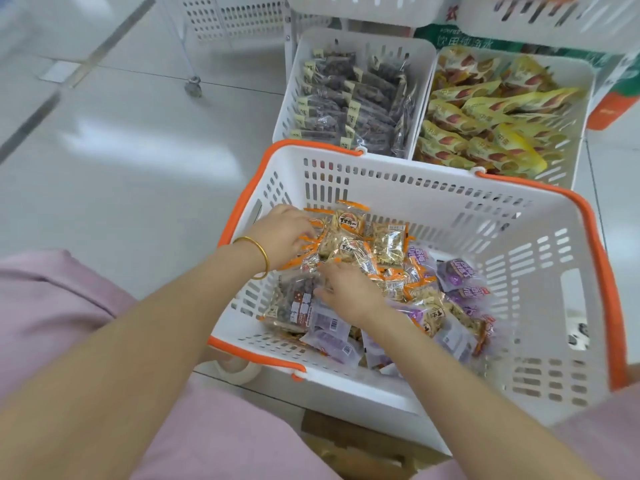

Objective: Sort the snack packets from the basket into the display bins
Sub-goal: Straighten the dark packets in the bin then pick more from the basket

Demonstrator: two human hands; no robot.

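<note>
**Both hands down in the snack basket**

The left hand, with a gold bangle on its wrist, reaches into the white basket. Its fingers bend down onto the orange-edged packets. The tips are hidden in the pile, so I cannot tell if they grip one. The right hand lies on the pile, just nearer the person than the left fingers. Its fingers are loose and spread. They touch a dark packet and hold nothing. Purple packets lie to the right of all the fingers.

Past the fingertips, the far basket wall stands between the hands and two white bins. The left bin is full of dark snack bags. The right bin is full of yellow snack bags. Far to the left of the fingers is shiny floor.
</note>
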